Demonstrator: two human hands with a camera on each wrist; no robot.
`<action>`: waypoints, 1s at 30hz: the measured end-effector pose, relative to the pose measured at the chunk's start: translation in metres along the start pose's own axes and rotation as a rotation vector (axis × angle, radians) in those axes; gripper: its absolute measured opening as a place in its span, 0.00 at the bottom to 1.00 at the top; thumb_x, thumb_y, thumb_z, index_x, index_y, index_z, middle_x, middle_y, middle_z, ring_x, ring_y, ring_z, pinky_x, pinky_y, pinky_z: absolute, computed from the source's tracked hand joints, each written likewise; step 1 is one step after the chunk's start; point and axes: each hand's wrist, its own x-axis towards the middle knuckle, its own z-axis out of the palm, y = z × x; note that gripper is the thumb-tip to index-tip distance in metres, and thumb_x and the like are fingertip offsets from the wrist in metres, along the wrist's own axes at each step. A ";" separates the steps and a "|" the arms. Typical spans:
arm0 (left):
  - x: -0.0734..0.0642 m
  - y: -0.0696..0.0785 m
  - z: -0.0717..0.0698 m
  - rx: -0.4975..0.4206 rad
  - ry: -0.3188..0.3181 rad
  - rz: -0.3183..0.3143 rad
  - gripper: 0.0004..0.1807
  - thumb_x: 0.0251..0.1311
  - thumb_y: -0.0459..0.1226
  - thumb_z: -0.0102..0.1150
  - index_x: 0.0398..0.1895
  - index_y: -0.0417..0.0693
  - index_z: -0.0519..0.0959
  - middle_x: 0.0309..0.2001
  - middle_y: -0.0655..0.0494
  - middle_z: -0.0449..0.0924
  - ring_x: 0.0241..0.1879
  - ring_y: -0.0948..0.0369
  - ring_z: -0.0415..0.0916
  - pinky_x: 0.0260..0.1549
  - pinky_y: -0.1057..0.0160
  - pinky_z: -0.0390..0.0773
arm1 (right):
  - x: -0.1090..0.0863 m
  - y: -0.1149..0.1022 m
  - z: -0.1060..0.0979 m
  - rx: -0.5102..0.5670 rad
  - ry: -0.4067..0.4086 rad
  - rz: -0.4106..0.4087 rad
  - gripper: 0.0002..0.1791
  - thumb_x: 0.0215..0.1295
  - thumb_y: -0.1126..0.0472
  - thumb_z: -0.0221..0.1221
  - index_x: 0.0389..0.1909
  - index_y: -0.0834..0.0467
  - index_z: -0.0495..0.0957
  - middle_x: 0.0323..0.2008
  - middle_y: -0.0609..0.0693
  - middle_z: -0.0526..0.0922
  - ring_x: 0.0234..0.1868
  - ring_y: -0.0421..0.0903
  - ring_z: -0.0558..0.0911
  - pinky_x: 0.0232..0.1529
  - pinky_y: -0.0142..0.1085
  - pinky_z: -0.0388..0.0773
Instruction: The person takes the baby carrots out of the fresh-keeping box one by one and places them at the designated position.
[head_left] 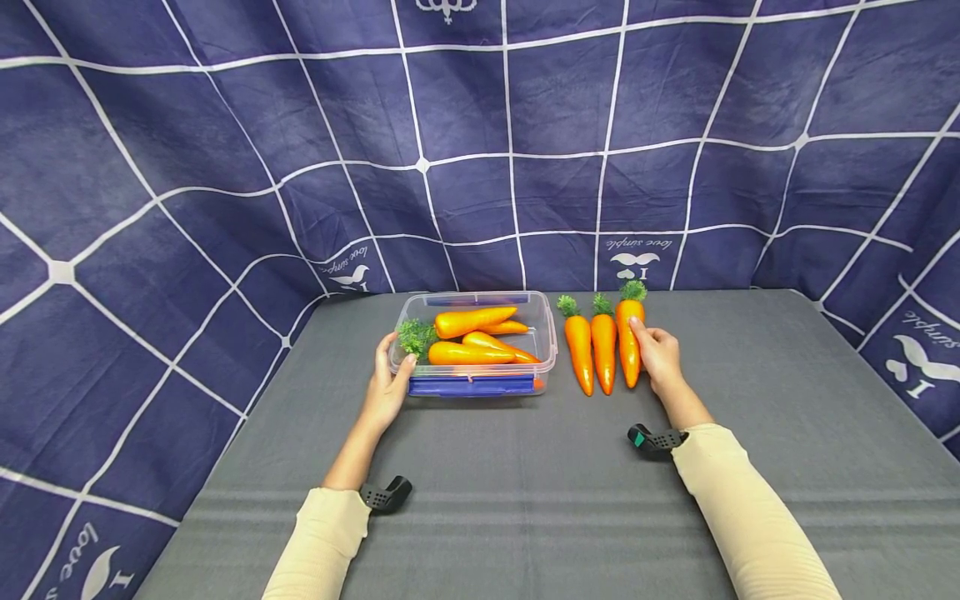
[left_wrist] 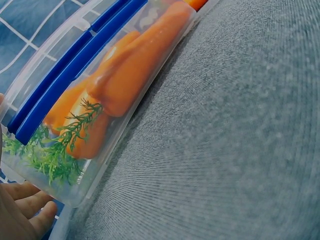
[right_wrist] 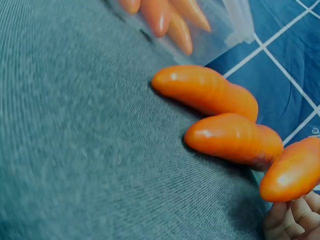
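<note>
A clear plastic container point(head_left: 555, 337) with a blue clip along its front side holds several orange carrots point(head_left: 471, 321), their green tops at the left end. My left hand point(head_left: 386, 393) grips that left end, thumb at the rim and fingers round the outside. To the right of the container, three carrots stand in a row. My right hand point(head_left: 660, 357) holds the rightmost carrot point(head_left: 628, 346), thumb on top; in the right wrist view its tip is raised off the cloth. The left carrot point(head_left: 578, 350) and the middle carrot point(head_left: 603, 350) lie side by side, tips toward me.
Grey cloth point(head_left: 510, 483) covers the table. A blue curtain with white grid lines point(head_left: 555, 200) hangs behind the table and along both sides. Each wrist wears a black band with a camera, such as the right wrist camera point(head_left: 651, 440).
</note>
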 end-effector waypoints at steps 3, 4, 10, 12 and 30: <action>0.000 0.000 0.000 0.005 -0.005 -0.004 0.31 0.72 0.45 0.48 0.73 0.55 0.52 0.67 0.34 0.62 0.61 0.40 0.64 0.61 0.40 0.59 | 0.000 0.001 -0.001 -0.031 -0.029 0.008 0.30 0.67 0.42 0.57 0.43 0.71 0.74 0.18 0.43 0.70 0.13 0.34 0.69 0.15 0.28 0.69; 0.000 0.001 -0.001 0.006 -0.009 -0.007 0.31 0.72 0.46 0.48 0.74 0.55 0.52 0.67 0.34 0.62 0.61 0.40 0.64 0.61 0.40 0.59 | 0.000 0.001 -0.001 -0.043 -0.036 0.014 0.31 0.67 0.42 0.57 0.44 0.71 0.74 0.18 0.43 0.70 0.12 0.35 0.69 0.15 0.28 0.69; -0.001 0.002 -0.001 0.004 -0.013 -0.013 0.31 0.72 0.46 0.48 0.74 0.55 0.52 0.67 0.33 0.62 0.61 0.39 0.64 0.61 0.40 0.59 | 0.000 -0.003 0.000 -0.180 -0.021 0.053 0.33 0.66 0.41 0.57 0.45 0.72 0.74 0.18 0.46 0.71 0.09 0.36 0.67 0.12 0.28 0.68; -0.001 0.002 -0.001 0.000 -0.013 -0.013 0.31 0.72 0.46 0.49 0.74 0.55 0.52 0.66 0.33 0.62 0.61 0.39 0.64 0.61 0.40 0.59 | -0.001 -0.004 0.000 -0.253 -0.005 0.057 0.33 0.66 0.40 0.56 0.45 0.71 0.75 0.21 0.49 0.73 0.10 0.37 0.69 0.13 0.29 0.69; -0.001 0.002 -0.001 0.010 -0.014 -0.012 0.32 0.71 0.47 0.49 0.73 0.56 0.52 0.68 0.35 0.60 0.62 0.39 0.63 0.61 0.40 0.59 | 0.000 -0.004 -0.001 -0.529 0.029 -0.019 0.35 0.69 0.40 0.52 0.50 0.71 0.76 0.51 0.70 0.77 0.54 0.67 0.74 0.55 0.53 0.68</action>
